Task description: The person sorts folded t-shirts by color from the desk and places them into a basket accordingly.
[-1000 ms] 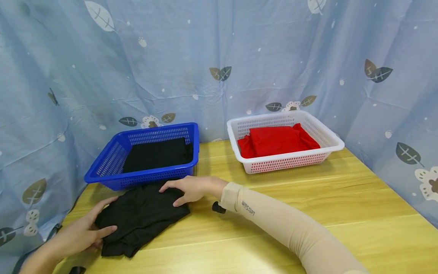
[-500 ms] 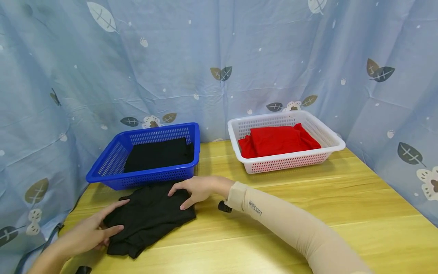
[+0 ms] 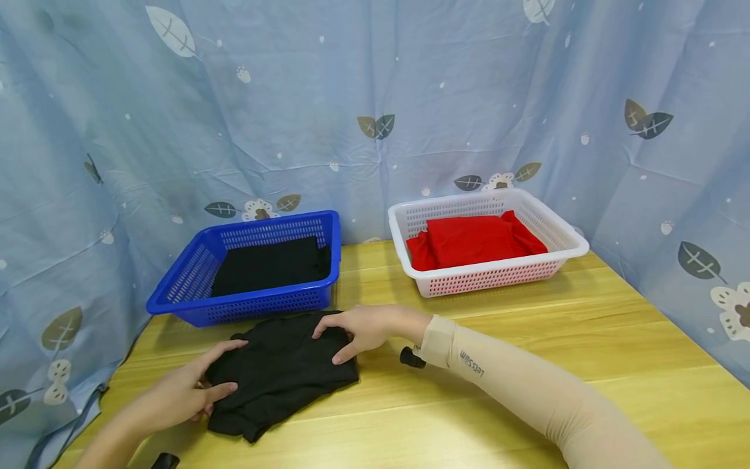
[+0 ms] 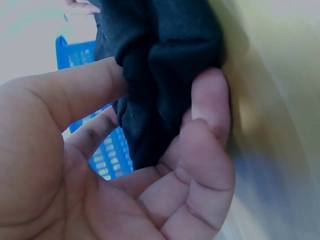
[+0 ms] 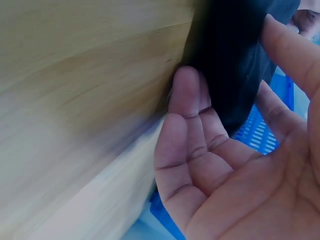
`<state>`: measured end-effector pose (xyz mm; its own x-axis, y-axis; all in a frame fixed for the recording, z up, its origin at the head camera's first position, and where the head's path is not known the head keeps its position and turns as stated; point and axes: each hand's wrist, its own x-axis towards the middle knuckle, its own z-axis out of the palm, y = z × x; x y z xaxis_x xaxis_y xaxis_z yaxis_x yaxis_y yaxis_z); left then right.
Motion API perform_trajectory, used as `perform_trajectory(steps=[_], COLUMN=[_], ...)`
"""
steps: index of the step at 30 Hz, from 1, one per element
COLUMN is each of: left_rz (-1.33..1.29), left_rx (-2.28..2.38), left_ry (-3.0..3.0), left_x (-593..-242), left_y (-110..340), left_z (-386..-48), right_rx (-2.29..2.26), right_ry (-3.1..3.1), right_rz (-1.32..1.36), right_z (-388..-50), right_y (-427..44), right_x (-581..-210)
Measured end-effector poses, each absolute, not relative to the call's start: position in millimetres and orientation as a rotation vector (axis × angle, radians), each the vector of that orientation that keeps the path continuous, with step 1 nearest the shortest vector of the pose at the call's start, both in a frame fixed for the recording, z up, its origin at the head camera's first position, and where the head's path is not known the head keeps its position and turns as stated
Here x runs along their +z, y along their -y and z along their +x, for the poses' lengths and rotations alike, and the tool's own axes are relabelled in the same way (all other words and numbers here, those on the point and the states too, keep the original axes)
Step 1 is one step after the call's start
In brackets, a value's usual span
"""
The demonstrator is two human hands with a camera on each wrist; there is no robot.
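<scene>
A loosely folded black garment (image 3: pixel 281 371) lies on the wooden table in front of the blue basket, its exact kind hard to tell. My left hand (image 3: pixel 178 394) holds its left edge. In the left wrist view, that thumb presses the top of the cloth (image 4: pixel 165 65) and the other fingers curl at its edge. On the opposite side my right hand (image 3: pixel 372 326) grips the right edge. The right wrist view shows the thumb on top of the cloth (image 5: pixel 235 60), with fingertips tucked along the edge beside the table. The garment's underside is hidden.
Behind the garment stands the blue basket (image 3: pixel 258 298) with a folded black cloth (image 3: pixel 269 264) inside. A white basket (image 3: pixel 492 277) with a folded red cloth (image 3: pixel 474 241) is at the back right. A patterned curtain (image 3: pixel 305 111) hangs behind the table (image 3: pixel 498 417).
Both hands have slid to the right across the table, and the black garment has moved along with them. The two baskets have stayed in place.
</scene>
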<state>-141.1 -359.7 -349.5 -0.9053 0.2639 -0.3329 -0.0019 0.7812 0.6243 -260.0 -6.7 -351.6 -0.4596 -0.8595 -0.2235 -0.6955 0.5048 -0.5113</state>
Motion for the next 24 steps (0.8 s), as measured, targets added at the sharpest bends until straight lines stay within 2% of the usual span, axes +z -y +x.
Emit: perform_trajectory(steps=[24], left_rz=[0.375], left_rx=[0.978], left_ry=[-2.505], left_x=[-351.0], left_y=[284.0], left_z=[-157.0], right_rx=[-0.589], right_ry=[-2.315], right_rz=[-1.138], right_z=[-244.4], right_y=[-80.6], right_x=[-348.0])
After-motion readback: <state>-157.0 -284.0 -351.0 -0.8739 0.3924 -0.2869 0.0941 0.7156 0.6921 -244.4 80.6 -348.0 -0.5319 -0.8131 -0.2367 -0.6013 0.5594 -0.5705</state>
